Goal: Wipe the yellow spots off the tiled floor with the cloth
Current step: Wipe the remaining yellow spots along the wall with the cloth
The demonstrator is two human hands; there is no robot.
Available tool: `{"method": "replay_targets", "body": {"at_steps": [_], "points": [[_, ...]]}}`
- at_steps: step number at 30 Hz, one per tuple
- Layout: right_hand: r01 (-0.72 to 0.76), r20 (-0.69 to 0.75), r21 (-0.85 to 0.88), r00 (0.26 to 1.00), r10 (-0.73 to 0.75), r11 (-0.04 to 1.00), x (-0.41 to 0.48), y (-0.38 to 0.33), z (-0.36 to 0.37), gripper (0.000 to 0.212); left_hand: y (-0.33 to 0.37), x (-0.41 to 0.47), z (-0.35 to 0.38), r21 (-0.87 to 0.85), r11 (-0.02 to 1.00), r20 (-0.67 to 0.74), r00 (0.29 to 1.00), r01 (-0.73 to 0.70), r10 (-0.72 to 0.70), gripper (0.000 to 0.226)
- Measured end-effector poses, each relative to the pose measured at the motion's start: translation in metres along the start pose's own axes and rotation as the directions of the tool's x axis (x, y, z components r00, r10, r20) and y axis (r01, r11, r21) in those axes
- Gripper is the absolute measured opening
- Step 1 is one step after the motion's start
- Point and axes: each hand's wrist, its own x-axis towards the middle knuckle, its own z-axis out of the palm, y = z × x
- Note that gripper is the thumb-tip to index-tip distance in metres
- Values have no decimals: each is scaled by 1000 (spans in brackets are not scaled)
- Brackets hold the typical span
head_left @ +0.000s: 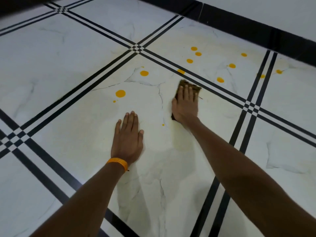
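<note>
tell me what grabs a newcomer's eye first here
The bright yellow spots scattered over the white tiled floor, mostly ahead and right, catch the eye first. Then the right hand pressing flat on a brown cloth mid-frame, and the left hand flat on the tile beside it, orange wristband at its wrist.

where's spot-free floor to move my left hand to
Bare floor lies between the left hand and the cloth under the right hand, save one small dot; also the tile left of the black stripes. Crowded: two big yellow spots ahead of the left hand, and a cluster beyond the cloth.
</note>
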Motion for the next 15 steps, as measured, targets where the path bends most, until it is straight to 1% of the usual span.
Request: {"method": "replay_targets", "body": {"at_steps": [1, 2, 3, 4, 5, 6, 7, 8, 9, 10, 11, 12, 13, 14, 15], "points": [[84, 10, -7, 996, -84, 996, -10, -14, 2, 69, 0, 0, 0, -4, 1000, 4, 1000, 0, 0, 64], [210, 32, -21, 977, -209, 978, -30, -22, 3, 69, 0, 0, -1, -3, 1000, 7, 1000, 5, -5, 64], [359, 60, -39, 932, -357, 932, -58, -22, 4, 68, 0, 0, -1, 4, 1000, 7, 1000, 8, -8, 64], [492, 83, -27, 869, -489, 870, -86, -11, 3, 66, 0, 0, -1, 8, 1000, 12, 1000, 10, -11, 64], [575, 98, 4, 814, -573, 818, -105, 7, 0, 64, 0, 0, -2, 7, 1000, 17, 1000, 11, -11, 64], [600, 94, 20, 795, -599, 800, -111, 30, -4, 62, 1, 0, -2, 2, 1000, 17, 1000, 13, -13, 64], [558, 70, 18, 827, -558, 829, -104, 50, -7, 63, 0, 0, -1, -5, 1000, 16, 1000, 16, -16, 64], [459, 44, 1, 888, -458, 889, -88, 67, -11, 64, 0, 0, -1, -9, 1000, 13, 1000, 19, -19, 64], [308, 26, -17, 951, -308, 951, -67, 75, -14, 68, 0, 0, -1, -10, 1000, 13, 1000, 20, -20, 64], [153, 13, -29, 988, -153, 988, -43, 74, -14, 71, 1, 0, -1, -9, 1000, 17, 1000, 20, -20, 64], [32, 9, -16, 999, -32, 999, -24, 63, -12, 72, 1, -1, 0, -7, 1000, 21, 1000, 19, -18, 64], [-23, 8, -6, 1000, 23, 1000, -15, 41, -9, 72, 1, 0, 0, -3, 1000, 23, 1000, 17, -17, 64], [1, 9, -5, 1000, -1, 1000, -16, 13, -5, 73, -1, 0, 0, 2, 1000, 25, 1000, 15, -15, 64], [101, 11, -8, 995, -100, 995, -28, -12, 1, 74, -1, 1, 0, 3, 1000, 24, 1000, 14, -14, 63], [249, 27, -15, 968, -248, 968, -53, -32, 5, 73, -1, 1, 0, 5, 1000, 17, 1000, 14, -14, 63]]}}
